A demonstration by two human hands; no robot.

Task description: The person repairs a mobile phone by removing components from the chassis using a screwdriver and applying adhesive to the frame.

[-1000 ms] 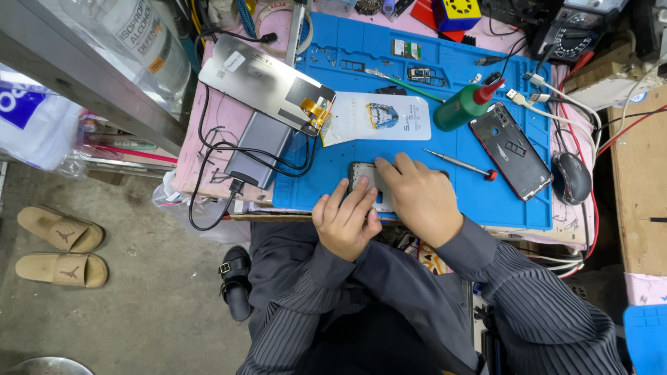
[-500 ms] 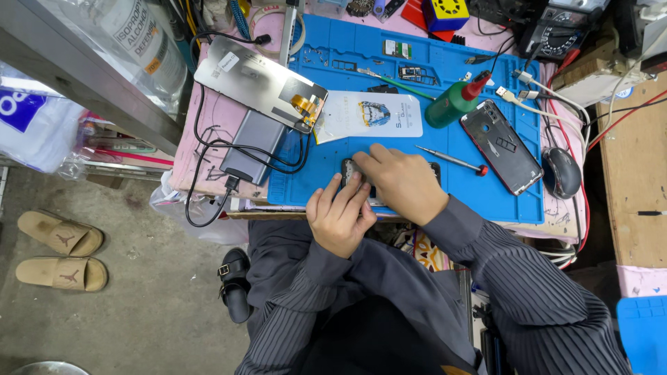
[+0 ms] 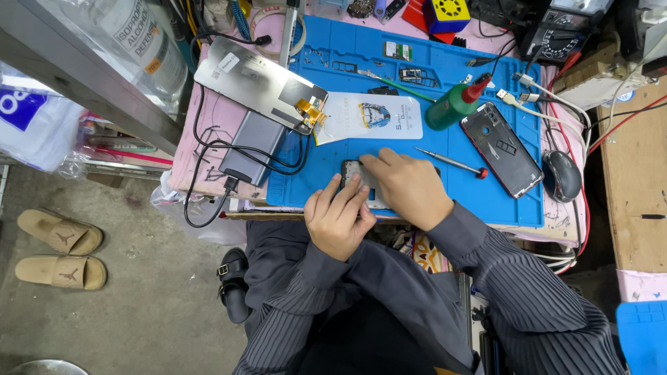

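A dark phone (image 3: 354, 173) lies on the blue work mat (image 3: 431, 76) at its near edge, mostly covered by my hands. My left hand (image 3: 338, 221) rests on the phone's near side with its fingers laid over it. My right hand (image 3: 406, 186) covers the phone's right part, fingertips pressing near its top. To the right lies a red-handled screwdriver (image 3: 451, 162). Further right sits an opened phone back shell with a red frame (image 3: 501, 148). A green squeeze bottle with a red tip (image 3: 453, 105) lies behind my right hand.
A detached silver screen panel (image 3: 257, 82) and a grey power bank (image 3: 253, 144) with black cables sit at the mat's left. A white card packet (image 3: 368, 117) lies mid-mat. A black mouse (image 3: 561, 175) is at the right, a meter (image 3: 556, 35) behind. Sandals (image 3: 59, 250) rest on the floor.
My view has shifted slightly, and both hands have stayed on the phone. My left fingers have slid a little further onto it.
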